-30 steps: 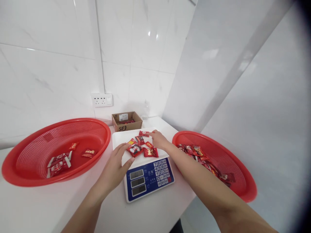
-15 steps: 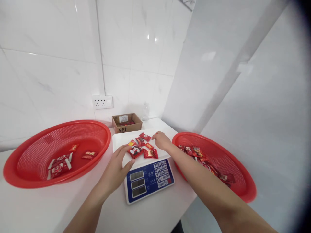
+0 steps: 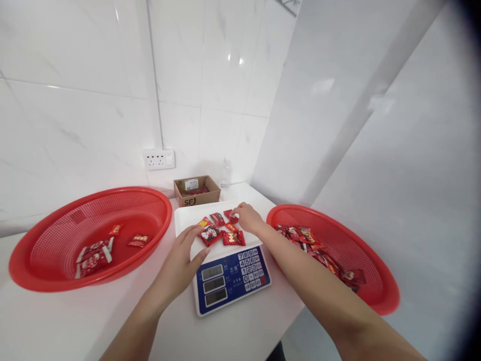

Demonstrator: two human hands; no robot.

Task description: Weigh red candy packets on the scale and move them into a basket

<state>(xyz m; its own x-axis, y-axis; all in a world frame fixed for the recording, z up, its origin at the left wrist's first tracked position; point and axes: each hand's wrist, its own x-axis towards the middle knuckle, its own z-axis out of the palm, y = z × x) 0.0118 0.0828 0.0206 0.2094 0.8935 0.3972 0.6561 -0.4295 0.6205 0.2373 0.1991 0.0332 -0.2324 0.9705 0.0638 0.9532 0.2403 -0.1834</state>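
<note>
Six or so small red foil-wrapped candies (image 3: pixel 220 229) sit bunched on the white plastic scale platter (image 3: pixel 184 220), my right hand (image 3: pixel 248 219) pinching the far one to draw it in while my left hand (image 3: pixel 180 263), open, fences the near edge.

Glossy red foil-like candy wrappers (image 3: pixel 221 229) lie on the scale's smooth white plastic pan (image 3: pixel 188 216). Both red baskets (image 3: pixel 90 235) are perforated plastic mesh; the box (image 3: pixel 196 190) is matt brown cardboard.
</note>
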